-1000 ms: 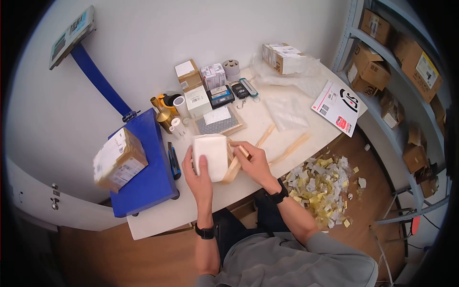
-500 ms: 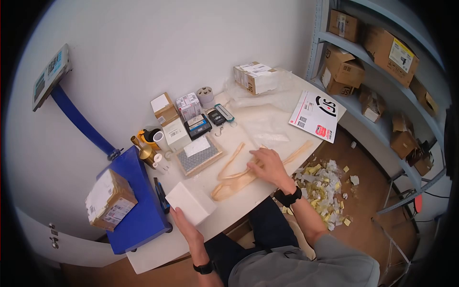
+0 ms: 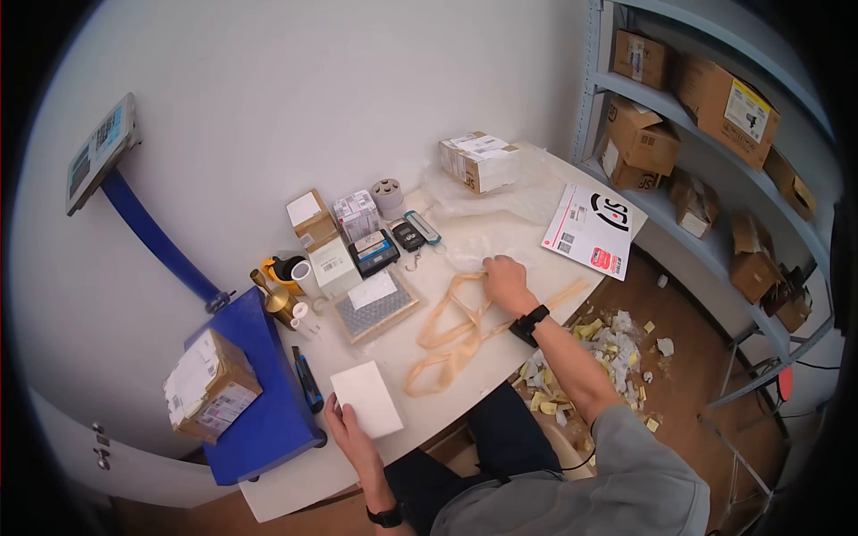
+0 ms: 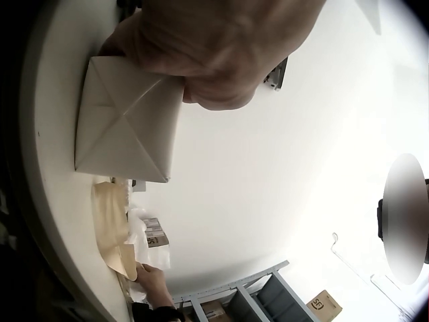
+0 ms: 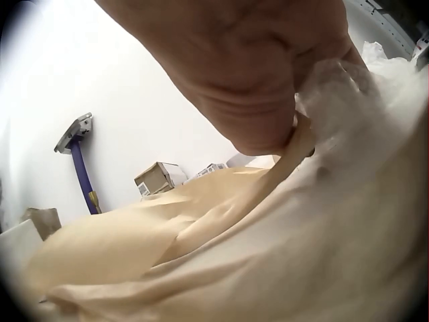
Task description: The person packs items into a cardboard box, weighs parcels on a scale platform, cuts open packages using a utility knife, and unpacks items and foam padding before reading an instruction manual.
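At the table's front edge the left hand holds a white box, its fingers along the left side. Up close in the left wrist view, that hand grips the box, whose near face has folded seams. The right hand is over the middle of the table, on a loose tan strip that lies in loops. From the right wrist, the fingers of this hand pinch the tan material, with clear plastic beside them; some fingertips are hidden.
A bubble-wrapped package, small scales and rolls stand behind the box. Left are a blue cutter and a blue platform scale bearing a carton. A printed envelope lies right; paper scraps cover the floor.
The white box has moved down and left with the left hand. The right hand has left it and moved up and right; the tan strip now lies spread in loops.
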The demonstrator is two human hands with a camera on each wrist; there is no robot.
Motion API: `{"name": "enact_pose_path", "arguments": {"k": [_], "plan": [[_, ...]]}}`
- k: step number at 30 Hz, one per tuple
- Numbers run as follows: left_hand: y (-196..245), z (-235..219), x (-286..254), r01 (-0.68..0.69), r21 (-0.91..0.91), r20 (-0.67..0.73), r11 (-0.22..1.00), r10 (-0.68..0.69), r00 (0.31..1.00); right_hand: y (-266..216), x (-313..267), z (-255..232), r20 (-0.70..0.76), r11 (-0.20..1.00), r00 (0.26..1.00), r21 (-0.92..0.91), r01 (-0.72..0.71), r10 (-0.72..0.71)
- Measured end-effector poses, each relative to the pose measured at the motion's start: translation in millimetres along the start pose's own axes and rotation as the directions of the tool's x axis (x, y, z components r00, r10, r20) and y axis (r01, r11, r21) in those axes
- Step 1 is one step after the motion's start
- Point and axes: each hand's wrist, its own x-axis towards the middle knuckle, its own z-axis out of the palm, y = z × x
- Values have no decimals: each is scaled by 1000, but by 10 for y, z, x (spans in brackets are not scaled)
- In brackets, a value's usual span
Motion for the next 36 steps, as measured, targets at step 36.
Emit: {"name": "enact_pose_path", "arguments": {"k": [36], "plan": [[139,125,-479,421,-384,262,821,-340,903,-1416,-1899,-748,152,392,927,920,-6,-342]]}}
